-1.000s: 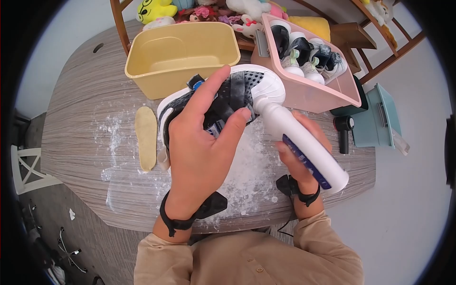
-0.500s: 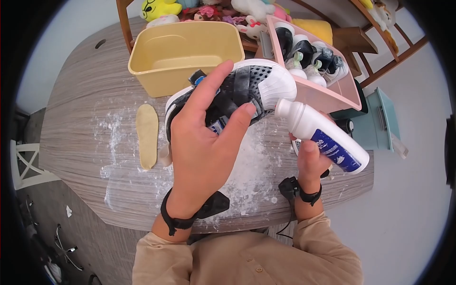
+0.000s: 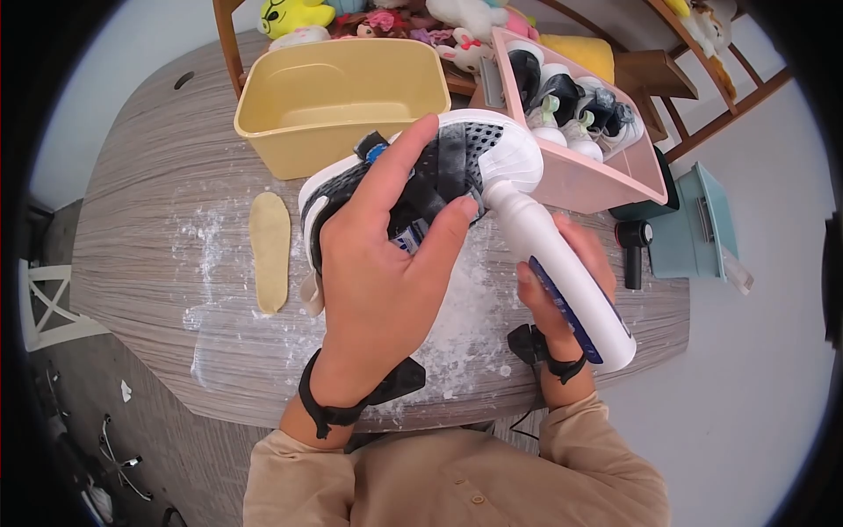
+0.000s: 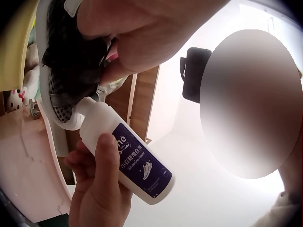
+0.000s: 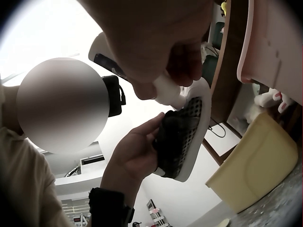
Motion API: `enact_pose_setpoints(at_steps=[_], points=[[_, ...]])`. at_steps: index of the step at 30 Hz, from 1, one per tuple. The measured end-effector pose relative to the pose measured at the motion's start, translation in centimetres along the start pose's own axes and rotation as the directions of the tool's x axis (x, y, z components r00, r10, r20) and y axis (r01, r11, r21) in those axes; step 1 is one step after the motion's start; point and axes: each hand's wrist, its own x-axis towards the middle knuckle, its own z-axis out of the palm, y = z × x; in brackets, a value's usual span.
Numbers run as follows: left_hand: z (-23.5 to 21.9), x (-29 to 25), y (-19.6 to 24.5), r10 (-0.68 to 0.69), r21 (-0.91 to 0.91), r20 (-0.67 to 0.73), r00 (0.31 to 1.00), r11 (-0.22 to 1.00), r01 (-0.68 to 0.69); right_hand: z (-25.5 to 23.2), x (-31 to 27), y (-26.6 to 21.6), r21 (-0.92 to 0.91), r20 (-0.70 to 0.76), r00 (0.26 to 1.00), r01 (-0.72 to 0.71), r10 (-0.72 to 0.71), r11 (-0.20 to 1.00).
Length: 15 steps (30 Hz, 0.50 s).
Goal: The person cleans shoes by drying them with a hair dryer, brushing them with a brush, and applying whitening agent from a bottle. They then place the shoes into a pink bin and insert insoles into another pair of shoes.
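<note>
1. Our table (image 3: 140,263) is the biggest thing. White dusty marks (image 3: 465,325) run over its middle, down to its near edge.
2. Two tubs stand by its far edge: the pink tub (image 3: 571,180), with shoes inside, toward the right corner, and left of it the yellow tub (image 3: 316,158).
3. With our left hand (image 3: 378,255) we grip the dark shoe (image 3: 452,158) up over the table, toward the far edge. Half a second ago the bottle (image 3: 558,272) showed its label to us from above; now it is rolled and tipped more steeply, its mouth against the white toe (image 3: 514,162). We think this means the toe is the part being worked on. The shoe is black with little holes, a dusty-looking strap and a white sole.
4. Our right hand (image 4: 102,194) wraps around that white bottle. Its blue label (image 4: 144,163) says "Whitening Agent".
5. A flat tan insole (image 3: 270,255) lies toward the left edge.
</note>
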Motion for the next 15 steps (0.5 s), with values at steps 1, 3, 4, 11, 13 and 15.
enact_pose_setpoints(at_steps=[1, 3, 4, 11, 13, 15], points=[[0.01, -0.03, 0.08, -0.006, 0.003, 0.002, 1.000, 1.000, 0.006, 0.02, -0.04, -0.05, -0.005, -0.001, 1.000, 0.001, -0.001, 1.000], [0.04, -0.02, 0.12, -0.012, 0.001, 0.001, 1.000, 1.000, 0.012, 0.02, 0.02, -0.17, -0.040, 0.002, 1.000, 0.008, -0.008, 0.999], [0.08, -0.01, 0.11, -0.011, -0.003, -0.001, 1.000, 1.000, 0.011, -0.02, 0.10, -0.24, -0.068, 0.007, 1.000, 0.016, -0.015, 0.998], [0.31, -0.09, 0.05, -0.001, -0.036, -0.023, 1.000, 0.999, 0.000, 0.22, 0.16, -0.10, -0.117, -0.045, 0.997, 0.064, -0.069, 0.991], [0.34, -0.17, -0.01, 0.011, -0.022, -0.039, 0.999, 1.000, -0.012, 0.27, 0.17, -0.08, -0.124, -0.054, 0.995, 0.074, -0.081, 0.989], [0.32, -0.19, 0.05, 0.027, -0.015, -0.048, 0.998, 0.999, -0.028, 0.15, -0.03, -0.06, -0.153, -0.035, 0.998, 0.053, -0.059, 0.987]])
